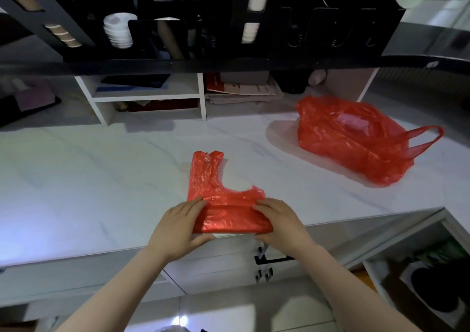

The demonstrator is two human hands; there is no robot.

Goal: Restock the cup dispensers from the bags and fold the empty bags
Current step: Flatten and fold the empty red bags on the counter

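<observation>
Countertop (101, 179): white marbled slab that carries both bags; its near edge runs just under the hands
Dispenser rack (279, 39): dark, above the countertop's far edge; several slots look dark and I cannot tell what they hold; a stack of white cups (118, 30) shows in a slot toward the left
Shelf unit (147, 97): white, under the rack at the far edge; holds papers and flat dark items
Crumpled bag (356, 143): red, loose and puffed, toward the far right of the countertop; handle loops trail to the right; well apart from the hands; contents not clear
Flat bag (223, 204): red, pressed flat at the middle of the near edge; a folded band lies left to right along that edge; one handle strip runs from its left part toward the far edge
Left hand (178, 227): pinches the band's left end; fingers on top, thumb at the near edge
Right hand (279, 219): pinches the band's right end the same way
Key relation: band's long axis lies crosswise between the hands, one hand at each end, neither nearer; the unfolded part lies straight away from both
Likely step: turn the band over toward the far edge; the handle strip sits off to the left, so the fold may skew
</observation>
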